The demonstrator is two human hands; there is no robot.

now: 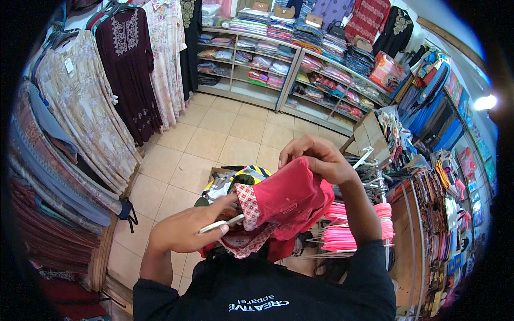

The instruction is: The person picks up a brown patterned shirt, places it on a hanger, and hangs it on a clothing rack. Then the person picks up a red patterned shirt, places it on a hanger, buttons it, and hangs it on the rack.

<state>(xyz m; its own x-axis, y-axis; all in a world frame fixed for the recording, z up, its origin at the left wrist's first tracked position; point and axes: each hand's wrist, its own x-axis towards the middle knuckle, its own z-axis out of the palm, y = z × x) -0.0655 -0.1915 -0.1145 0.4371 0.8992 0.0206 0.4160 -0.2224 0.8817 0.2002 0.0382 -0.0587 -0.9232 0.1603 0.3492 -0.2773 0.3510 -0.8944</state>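
Observation:
A red garment (285, 196) with a red-and-white patterned collar or trim hangs bunched in front of my chest. My right hand (321, 156) pinches its upper edge between thumb and fingers. At the patterned trim, my left hand (190, 226) grips a white plastic piece (215, 227), apparently part of a clothes hanger. The fingertips of that hand reach into the garment's opening and are partly hidden by the cloth. Folds conceal the rest of the hanger. Below the garment, a carton of mixed clothes (241, 178) stands on the floor.
Bundled pink hangers (339, 236) hang at my right, near a metal rail with white hangers (365, 156). Long dresses (124, 72) line the left wall. Glass-fronted shelves (257, 56) hold packed clothes at the back. A wooden counter (403, 240) stands right.

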